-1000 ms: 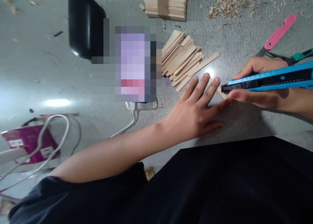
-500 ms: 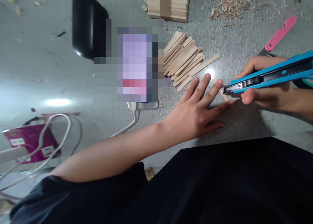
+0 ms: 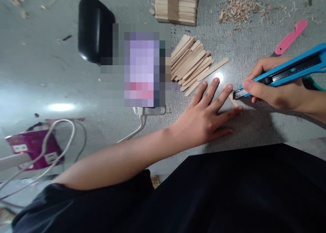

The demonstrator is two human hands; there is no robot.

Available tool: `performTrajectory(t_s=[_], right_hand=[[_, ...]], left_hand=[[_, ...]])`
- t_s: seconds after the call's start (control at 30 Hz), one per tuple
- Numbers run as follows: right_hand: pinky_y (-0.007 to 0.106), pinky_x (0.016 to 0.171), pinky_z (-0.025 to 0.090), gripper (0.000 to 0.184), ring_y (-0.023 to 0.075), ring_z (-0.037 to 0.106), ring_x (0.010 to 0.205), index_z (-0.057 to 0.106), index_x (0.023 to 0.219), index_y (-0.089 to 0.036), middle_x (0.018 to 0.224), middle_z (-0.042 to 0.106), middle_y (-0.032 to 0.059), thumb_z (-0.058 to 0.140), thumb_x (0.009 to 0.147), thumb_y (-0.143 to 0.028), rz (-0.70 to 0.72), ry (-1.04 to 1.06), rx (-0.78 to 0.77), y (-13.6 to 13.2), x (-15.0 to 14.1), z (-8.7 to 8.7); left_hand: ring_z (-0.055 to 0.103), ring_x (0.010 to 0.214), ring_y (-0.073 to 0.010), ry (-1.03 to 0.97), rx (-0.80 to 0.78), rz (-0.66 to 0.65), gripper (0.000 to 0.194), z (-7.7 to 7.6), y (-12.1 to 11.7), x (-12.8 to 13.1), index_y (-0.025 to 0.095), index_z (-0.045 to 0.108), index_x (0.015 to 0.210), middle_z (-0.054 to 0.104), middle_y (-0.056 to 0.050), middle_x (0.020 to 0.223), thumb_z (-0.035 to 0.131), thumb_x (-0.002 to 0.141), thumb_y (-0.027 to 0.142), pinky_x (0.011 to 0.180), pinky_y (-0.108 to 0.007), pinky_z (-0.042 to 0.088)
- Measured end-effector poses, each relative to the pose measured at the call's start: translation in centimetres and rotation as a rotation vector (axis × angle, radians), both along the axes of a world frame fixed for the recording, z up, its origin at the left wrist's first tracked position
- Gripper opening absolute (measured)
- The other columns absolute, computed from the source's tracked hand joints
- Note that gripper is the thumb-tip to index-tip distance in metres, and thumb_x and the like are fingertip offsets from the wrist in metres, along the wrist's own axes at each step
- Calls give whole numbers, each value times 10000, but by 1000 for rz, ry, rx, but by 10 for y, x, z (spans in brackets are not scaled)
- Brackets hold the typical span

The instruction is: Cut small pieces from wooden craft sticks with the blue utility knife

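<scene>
My left hand lies on the table with its fingers spread. Two of its fingertips press on a single wooden craft stick, partly hidden under them. In my right hand is a blue utility knife, gripped with the thumb on top near its front. The knife's blade tip touches the stick between those fingertips. Just beyond my left fingers lies a loose pile of craft sticks.
A banded bundle of sticks and wood shavings lie at the back. A pink-handled folding knife rests beyond my right hand. Left are a black case, a blurred-out phone with a white cable, and a purple box.
My right thumb has moved from below the utility knife onto its top side, and the knife's rear end has swung upward in view. My left hand stays on the stick.
</scene>
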State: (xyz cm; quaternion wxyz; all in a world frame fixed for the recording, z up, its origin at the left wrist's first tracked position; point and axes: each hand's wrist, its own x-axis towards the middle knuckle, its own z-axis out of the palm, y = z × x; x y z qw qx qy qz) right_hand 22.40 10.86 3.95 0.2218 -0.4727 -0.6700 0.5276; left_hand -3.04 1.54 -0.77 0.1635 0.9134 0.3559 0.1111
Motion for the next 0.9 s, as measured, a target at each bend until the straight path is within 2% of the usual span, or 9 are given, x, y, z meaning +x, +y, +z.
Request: performTrajectory(t_s=[0.2, 0.33, 0.5, 0.7, 0.9], right_hand=[[283, 435, 460, 454, 149, 632, 468, 702, 746, -238, 574, 696, -23, 987, 752, -592, 4, 66, 16, 2, 2, -6], [280, 421, 439, 490, 143, 606, 447, 686, 727, -250, 553, 678, -33, 968, 744, -651, -18, 26, 19, 2, 1, -6], [267, 425, 460, 493, 148, 640, 451, 685, 721, -231, 558, 695, -17, 959, 773, -636, -47, 32, -10, 0, 1, -6], [235, 456, 497, 446, 141, 694, 501, 697, 785, -225, 625, 734, -4, 875, 898, -617, -26, 42, -36, -1, 7, -10], [240, 428, 491, 441, 142, 679, 476, 697, 760, -242, 617, 727, -20, 900, 867, -618, -38, 83, -40, -1, 6, -12]], left_hand=[[212, 1690, -588, 32, -1, -5, 719, 1, 0, 0, 331, 519, 1669, 292, -205, 1834, 754, 1025, 550, 1301, -815, 289], [210, 1693, -583, 38, -4, -3, 725, 0, 0, 0, 336, 518, 1669, 281, -206, 1839, 758, 1021, 554, 1303, -815, 282], [218, 1685, -595, 3, -1, -2, 708, 0, 0, 0, 316, 543, 1661, 291, -227, 1831, 761, 1025, 543, 1296, -812, 291], [230, 1676, -604, -2, 10, -5, 683, -1, 0, 0, 310, 545, 1657, 294, -239, 1825, 738, 1042, 540, 1287, -816, 300], [229, 1677, -603, 7, 11, -8, 681, 0, 1, 0, 305, 542, 1656, 307, -245, 1818, 730, 1046, 542, 1279, -824, 313]])
